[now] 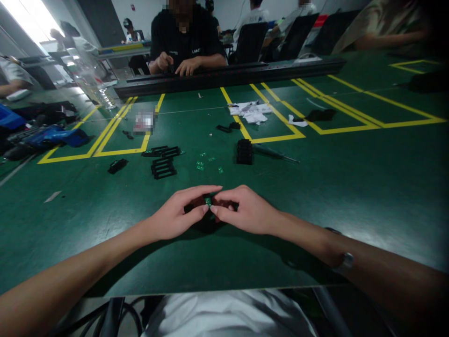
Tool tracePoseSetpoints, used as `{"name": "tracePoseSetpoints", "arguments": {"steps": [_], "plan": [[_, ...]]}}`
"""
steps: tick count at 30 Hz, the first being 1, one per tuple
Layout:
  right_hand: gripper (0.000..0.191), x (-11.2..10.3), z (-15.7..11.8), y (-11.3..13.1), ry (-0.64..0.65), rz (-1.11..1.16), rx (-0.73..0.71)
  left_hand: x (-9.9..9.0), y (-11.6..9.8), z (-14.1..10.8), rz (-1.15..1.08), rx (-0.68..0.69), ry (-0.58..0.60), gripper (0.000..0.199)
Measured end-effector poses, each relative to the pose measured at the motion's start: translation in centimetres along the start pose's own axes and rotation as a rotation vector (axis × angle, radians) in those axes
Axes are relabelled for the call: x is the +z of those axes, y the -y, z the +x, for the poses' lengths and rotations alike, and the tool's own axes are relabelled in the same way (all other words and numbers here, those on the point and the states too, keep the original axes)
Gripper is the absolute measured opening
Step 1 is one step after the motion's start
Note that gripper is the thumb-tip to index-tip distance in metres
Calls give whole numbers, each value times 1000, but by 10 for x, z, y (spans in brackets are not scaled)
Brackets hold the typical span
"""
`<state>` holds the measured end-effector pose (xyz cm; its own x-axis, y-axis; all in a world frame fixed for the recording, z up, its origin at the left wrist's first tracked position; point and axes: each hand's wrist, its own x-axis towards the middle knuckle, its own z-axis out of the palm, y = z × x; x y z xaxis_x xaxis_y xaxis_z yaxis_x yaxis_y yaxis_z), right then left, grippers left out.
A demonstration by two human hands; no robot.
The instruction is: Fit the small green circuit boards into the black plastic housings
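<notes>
Between the fingertips of both hands, low over the table's near part, is a small green circuit board [208, 201]. My left hand [177, 213] pinches it from the left, thumb below and fingers stretched over the top. From the right, my right hand [247, 210] closes on it with thumb and curled fingers. Something dark shows beside the board, but the fingers hide most of it. Just beyond the hands lie several loose green circuit boards [199, 165]. Black slotted plastic frames [163, 168] rest to their left, and a stack of black plastic parts [244, 152] to their right.
A screwdriver [277, 153] lies by the black stack. Crumpled white paper [250, 111] and black scraps sit farther back. At left are a blue power tool [66, 135] and a clear plastic bottle [105, 96]. A long black bar [228, 77] separates me from a co-worker [187, 44].
</notes>
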<state>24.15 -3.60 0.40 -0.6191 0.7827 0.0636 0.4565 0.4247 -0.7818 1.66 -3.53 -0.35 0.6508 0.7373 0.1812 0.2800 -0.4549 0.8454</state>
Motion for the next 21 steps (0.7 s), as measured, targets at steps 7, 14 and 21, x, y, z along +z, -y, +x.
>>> {"name": "tracePoseSetpoints", "arguments": {"steps": [7,14,21], "plan": [[28,0,0,-1,0,16,2,1,0,1,-81,-32,6,43],[28,0,1,0,1,30,7,3,1,0,-185,-77,-5,47],[30,1,0,0,-4,85,44,8,3,-1,-298,-69,-114,42]]}}
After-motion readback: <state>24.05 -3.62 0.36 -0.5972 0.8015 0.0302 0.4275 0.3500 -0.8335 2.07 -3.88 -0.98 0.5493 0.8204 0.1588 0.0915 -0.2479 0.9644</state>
